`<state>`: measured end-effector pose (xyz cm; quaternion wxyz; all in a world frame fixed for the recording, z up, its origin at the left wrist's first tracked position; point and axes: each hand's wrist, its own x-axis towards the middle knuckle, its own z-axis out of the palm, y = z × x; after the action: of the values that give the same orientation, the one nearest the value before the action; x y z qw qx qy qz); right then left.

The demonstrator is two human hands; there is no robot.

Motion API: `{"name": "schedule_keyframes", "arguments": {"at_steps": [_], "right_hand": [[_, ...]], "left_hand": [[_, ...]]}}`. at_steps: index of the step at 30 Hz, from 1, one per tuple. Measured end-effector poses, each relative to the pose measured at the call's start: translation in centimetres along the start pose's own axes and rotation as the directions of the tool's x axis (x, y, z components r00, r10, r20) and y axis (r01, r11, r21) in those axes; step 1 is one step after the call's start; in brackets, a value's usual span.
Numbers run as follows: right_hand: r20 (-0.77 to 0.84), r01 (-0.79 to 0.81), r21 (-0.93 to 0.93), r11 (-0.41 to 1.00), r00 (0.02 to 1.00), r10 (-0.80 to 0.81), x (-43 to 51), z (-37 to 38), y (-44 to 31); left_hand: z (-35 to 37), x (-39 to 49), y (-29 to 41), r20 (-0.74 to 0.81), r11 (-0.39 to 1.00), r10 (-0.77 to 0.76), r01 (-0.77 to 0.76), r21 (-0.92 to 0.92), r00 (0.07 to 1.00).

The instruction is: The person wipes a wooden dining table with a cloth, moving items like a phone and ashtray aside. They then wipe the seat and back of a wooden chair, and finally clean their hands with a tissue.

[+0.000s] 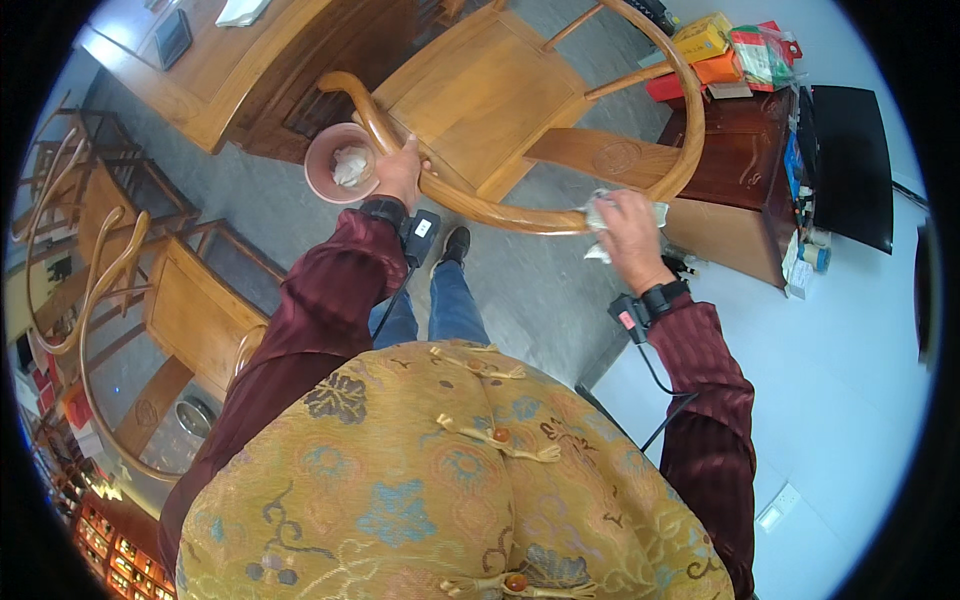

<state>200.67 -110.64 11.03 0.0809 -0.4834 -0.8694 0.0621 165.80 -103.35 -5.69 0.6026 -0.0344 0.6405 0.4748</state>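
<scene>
A wooden armchair with a curved, horseshoe-shaped rail point(517, 217) stands before me, its flat seat point(487, 90) beyond the near part of the rail. My left hand point(401, 174) grips the rail near its left arm end, thumb on top. At the right, my right hand point(630, 232) presses a crumpled whitish cloth or tissue point(598, 214) against the rail, near where the carved back splat point(619, 157) meets it. Part of the cloth is hidden under the fingers. Beside my left hand, on the floor, is a pink bin point(321, 169) with crumpled white paper point(350, 165) in it.
A wooden desk point(247, 82) stands at the upper left, and more wooden armchairs point(199, 307) are at the left. To the right, a dark red cabinet point(739, 157) bears packages point(701, 41) beside a black monitor point(855, 165). A white wall point(832, 360) rises at the right.
</scene>
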Motion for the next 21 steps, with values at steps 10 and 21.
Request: {"name": "schedule_keyframes", "arguments": {"at_steps": [10,21], "right_hand": [[-0.009,0.154,0.154,0.976,0.988,-0.154,11.8,9.2,-14.2],[0.004,-0.209,0.057,0.976,0.978,0.209,4.1,-2.6,5.6]], "left_hand": [[-0.5,0.1,0.2,0.005,0.978,0.038,-0.038,0.205,0.999],[0.4,-1.3,0.5,0.008,1.0,0.007,-0.007,0.011,1.0]]}}
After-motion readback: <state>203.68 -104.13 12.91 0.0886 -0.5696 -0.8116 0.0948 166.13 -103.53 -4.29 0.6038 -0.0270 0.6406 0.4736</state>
